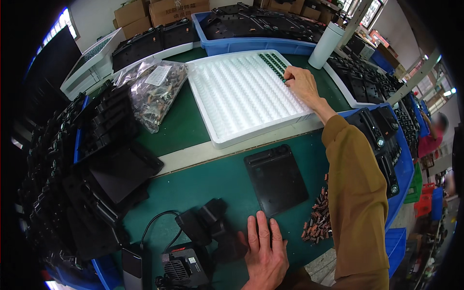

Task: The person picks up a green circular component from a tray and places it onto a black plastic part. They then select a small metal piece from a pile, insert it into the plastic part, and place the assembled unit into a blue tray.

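Observation:
My right hand (301,84) reaches over the far right part of a white ribbed tray (215,137). Its fingers are pinched at a row of small green parts (271,64) standing in the tray's slots; whatever is between the fingertips is hidden. Lower down, my left hand (266,253) lies open on the green work surface, fingers stretched out. Its fingertips touch or nearly touch the near edge of a flat black plastic panel (276,181). Right of that panel, beside my right forearm, is a pile of small copper-and-black parts (318,220).
A clear bag of small parts (157,92) lies left of the tray. Stacked black housings (104,169) crowd the left. Nearby are a black corded device (186,266), a white bottle (326,46), a blue bin of black parts (251,46) and another blue bin (406,164). A person (431,137) is far right.

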A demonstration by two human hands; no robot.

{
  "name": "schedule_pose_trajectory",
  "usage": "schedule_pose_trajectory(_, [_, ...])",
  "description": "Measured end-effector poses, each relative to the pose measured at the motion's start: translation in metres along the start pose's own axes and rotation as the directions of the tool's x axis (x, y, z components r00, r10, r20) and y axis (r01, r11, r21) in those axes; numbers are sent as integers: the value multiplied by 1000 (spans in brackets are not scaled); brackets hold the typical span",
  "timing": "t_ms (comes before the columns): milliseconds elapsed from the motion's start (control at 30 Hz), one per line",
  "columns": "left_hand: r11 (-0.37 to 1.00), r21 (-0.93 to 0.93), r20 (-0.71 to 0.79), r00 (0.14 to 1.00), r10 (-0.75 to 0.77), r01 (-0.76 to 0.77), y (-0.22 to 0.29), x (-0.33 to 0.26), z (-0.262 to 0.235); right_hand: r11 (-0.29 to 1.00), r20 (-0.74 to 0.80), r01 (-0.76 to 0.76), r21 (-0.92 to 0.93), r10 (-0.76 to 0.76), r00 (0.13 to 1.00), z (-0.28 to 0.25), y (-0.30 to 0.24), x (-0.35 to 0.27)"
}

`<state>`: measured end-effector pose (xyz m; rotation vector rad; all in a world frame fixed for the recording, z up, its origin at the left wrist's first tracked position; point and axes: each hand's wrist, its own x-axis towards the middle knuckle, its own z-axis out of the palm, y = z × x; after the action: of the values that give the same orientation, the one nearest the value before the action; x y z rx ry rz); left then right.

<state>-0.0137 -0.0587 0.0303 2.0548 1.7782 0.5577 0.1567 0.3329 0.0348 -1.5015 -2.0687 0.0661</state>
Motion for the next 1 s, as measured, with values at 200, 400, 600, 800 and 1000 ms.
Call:
schedule_pose_trajectory(200, [999,22,-36,998,42,-41,1,2,5,988,-216,-76,136,104,971,-16,-11,-6])
schedule_pose_trajectory(400, [999,-30,-76,996,36,-39,-1,-1,11,821,-53,-195,536,263,963,-44,-65,-59])
schedule_pose_trajectory(600, [998,26,-154,986,58,-54,-8,-3,21,632,346,-368,682,164,924,-56,-83,-137])
schedule_pose_trajectory(800, [995,49,-180,979,100,-92,-7,-4,26,709,323,-328,624,148,935,-50,-69,-158])
schedule_pose_trajectory(1000, [994,62,-174,980,102,-92,-7,-5,24,729,323,-337,595,167,931,-41,-70,-164])
